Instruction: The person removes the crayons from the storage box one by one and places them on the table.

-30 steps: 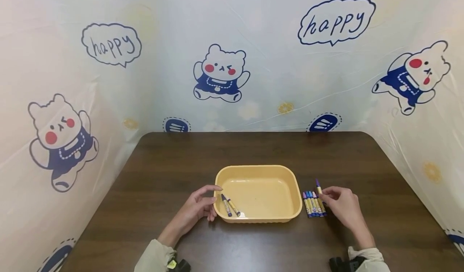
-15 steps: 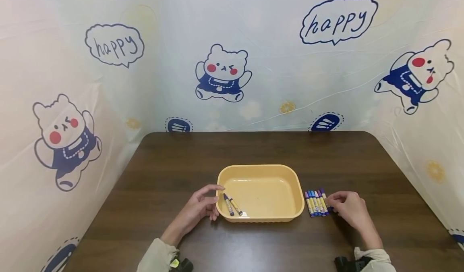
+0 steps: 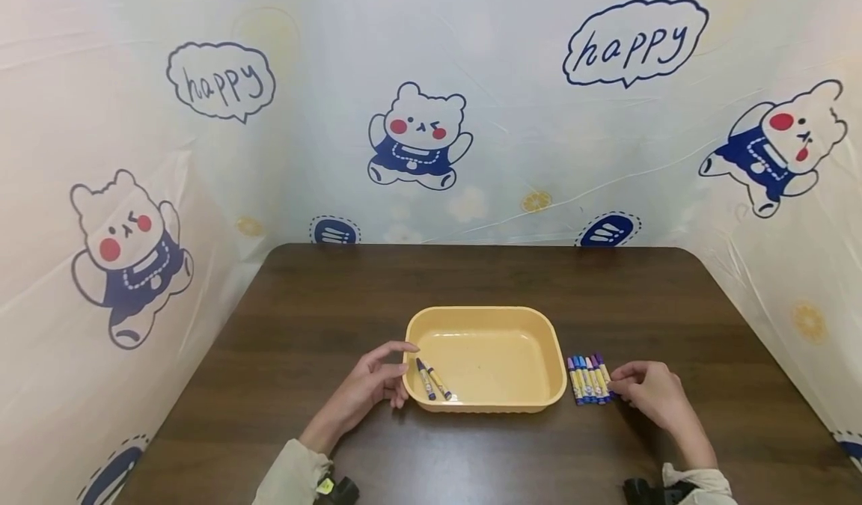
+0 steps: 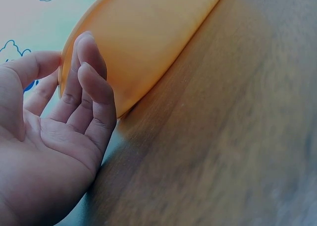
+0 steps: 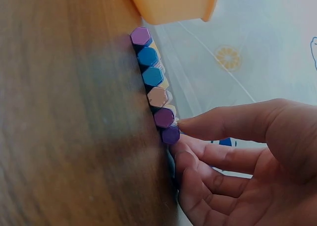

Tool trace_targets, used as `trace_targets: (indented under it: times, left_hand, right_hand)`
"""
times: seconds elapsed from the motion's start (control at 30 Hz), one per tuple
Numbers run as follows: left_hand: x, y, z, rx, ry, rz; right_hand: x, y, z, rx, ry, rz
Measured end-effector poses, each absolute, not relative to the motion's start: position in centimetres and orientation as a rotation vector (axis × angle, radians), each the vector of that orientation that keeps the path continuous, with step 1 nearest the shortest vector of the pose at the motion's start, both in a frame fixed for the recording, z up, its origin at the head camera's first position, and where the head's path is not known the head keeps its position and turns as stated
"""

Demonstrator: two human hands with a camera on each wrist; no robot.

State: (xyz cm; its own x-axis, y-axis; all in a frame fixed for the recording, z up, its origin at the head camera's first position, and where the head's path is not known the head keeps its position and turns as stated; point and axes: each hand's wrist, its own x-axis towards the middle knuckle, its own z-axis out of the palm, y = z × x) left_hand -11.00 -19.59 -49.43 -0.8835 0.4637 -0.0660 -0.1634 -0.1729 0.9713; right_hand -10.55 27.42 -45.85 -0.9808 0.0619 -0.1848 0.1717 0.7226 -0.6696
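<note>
Several yellow-wrapped crayons (image 3: 588, 379) lie in a tight side-by-side row right of the yellow tray (image 3: 485, 409). My right hand (image 3: 649, 393) is at the row's right end, pinching the outermost purple crayon (image 5: 171, 135) between thumb and fingertips. In the right wrist view the row's hexagonal ends show purple, blue, peach and violet. Two more crayons (image 3: 434, 379) lie at the left inside the tray. My left hand (image 3: 373, 378) holds the tray's left rim with thumb and index finger; its other fingers bend beside the outer wall (image 4: 143, 47).
The dark wooden table (image 3: 471, 273) extends behind and in front of the tray. A printed curtain (image 3: 505, 78) with bears and "happy" bubbles encloses its back and sides. Dark wrist devices (image 3: 340, 491) sit at both sleeves.
My right hand has lowered the purple crayon from above the row to its right end, then shifted slightly toward me. The left hand stays on the tray rim; the head view drifts slightly.
</note>
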Motion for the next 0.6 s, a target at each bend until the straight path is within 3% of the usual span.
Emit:
trace_targets:
  times: [0.6]
  left_hand:
    - [-10.93, -19.55, -49.29, 0.340, 1.697, 2.098]
  right_hand:
    - [-10.44, 27.69, -46.02, 0.220, 2.812, -1.100]
